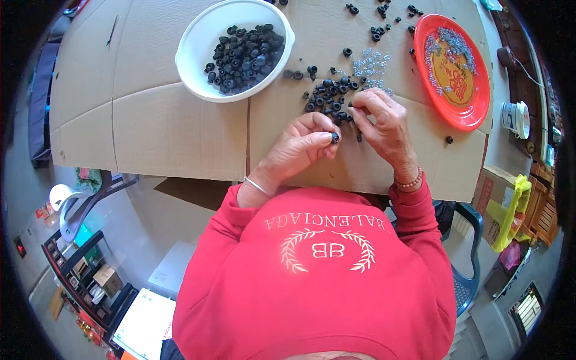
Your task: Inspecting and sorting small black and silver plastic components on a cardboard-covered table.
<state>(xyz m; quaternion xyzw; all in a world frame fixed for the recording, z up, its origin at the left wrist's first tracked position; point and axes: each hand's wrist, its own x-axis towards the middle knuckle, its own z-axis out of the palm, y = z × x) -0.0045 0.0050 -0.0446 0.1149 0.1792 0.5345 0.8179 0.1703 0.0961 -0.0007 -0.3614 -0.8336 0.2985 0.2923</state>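
My left hand (307,143) pinches a small black round part (335,138) between thumb and fingertips, with a pale spot or opening on its face. Close by, my right hand (383,117) has thumb and forefinger closed at the edge of a pile of similar black parts (327,95). A tiny dark piece (351,104) shows at its fingertips, too small to make out. Just beyond that hand lies a scatter of small clear, shiny pieces (371,62). The two hands are apart, low over the cardboard.
A white bowl (193,78) full of black parts stands at the far left. To the right, a red plate (478,114) holds many small clear pieces. Cardboard (174,135) covers the table; more loose black parts (376,34) lie at its far side. A chair (474,258) is at right.
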